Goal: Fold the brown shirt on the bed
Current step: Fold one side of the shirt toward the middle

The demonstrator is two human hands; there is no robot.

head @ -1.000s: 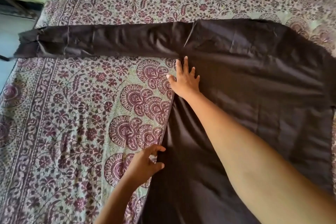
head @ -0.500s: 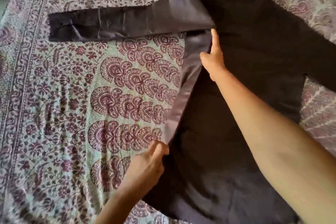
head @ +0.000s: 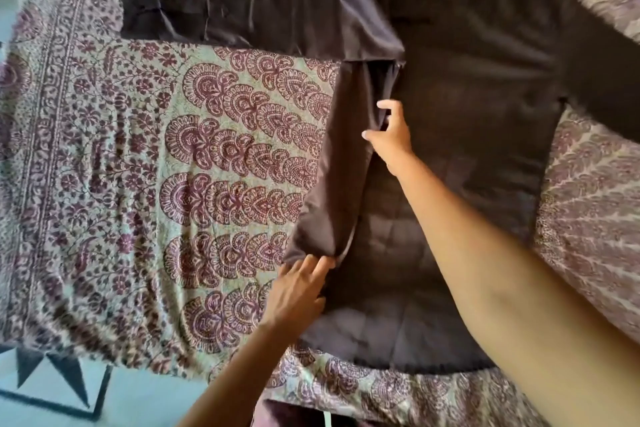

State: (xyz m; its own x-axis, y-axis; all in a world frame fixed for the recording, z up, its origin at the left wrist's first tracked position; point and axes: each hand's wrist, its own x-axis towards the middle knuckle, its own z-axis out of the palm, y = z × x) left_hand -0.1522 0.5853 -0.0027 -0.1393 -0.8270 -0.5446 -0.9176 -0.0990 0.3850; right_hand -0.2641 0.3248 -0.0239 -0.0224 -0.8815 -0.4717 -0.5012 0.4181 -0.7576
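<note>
The brown shirt [head: 478, 107] lies spread on the patterned bed. Its left sleeve [head: 221, 15] stretches out to the left and the right sleeve runs off the right edge. The shirt's left side edge is lifted and turned inward as a long flap [head: 336, 170]. My left hand [head: 298, 291] pinches the lower end of that flap near the hem. My right hand [head: 391, 135] pinches the flap's upper part below the armpit, thumb and fingers curled on the cloth.
The bedspread [head: 173, 184] with maroon floral print covers the bed. The bed's near edge and a tiled floor [head: 59, 392] show at the bottom left.
My right hand went from lying flat on the shirt to gripping its side edge. Both hands lifted the left edge and carried it inward over the body. The view shifted right.
</note>
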